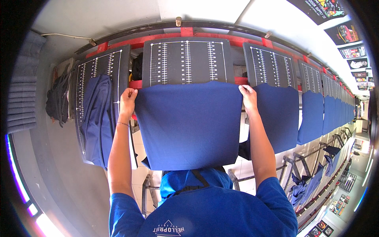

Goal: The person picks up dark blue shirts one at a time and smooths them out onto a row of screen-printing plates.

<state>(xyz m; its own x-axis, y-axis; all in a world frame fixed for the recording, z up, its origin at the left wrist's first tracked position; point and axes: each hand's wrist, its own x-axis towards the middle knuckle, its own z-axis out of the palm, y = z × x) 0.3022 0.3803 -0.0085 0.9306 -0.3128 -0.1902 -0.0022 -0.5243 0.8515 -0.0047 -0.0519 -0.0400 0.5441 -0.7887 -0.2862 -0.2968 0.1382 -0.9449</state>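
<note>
A navy fabric panel lies over the lower part of a dark printing board marked with white ruler lines. At the panel's upper left corner my left hand pinches the edge between thumb and fingers. My right hand grips the upper right corner the same way. Between my hands the top edge runs nearly straight across the board, and the cloth's lower edge hangs close to my body. On the board to the left, a bunched navy cloth lies in loose folds.
Boards to the right carry flat navy panels in a long row. Red frame bars run behind the boards. Dark bags hang at the left wall, near stacked dark cloth. Metal racks with draped navy pieces stand at the lower right.
</note>
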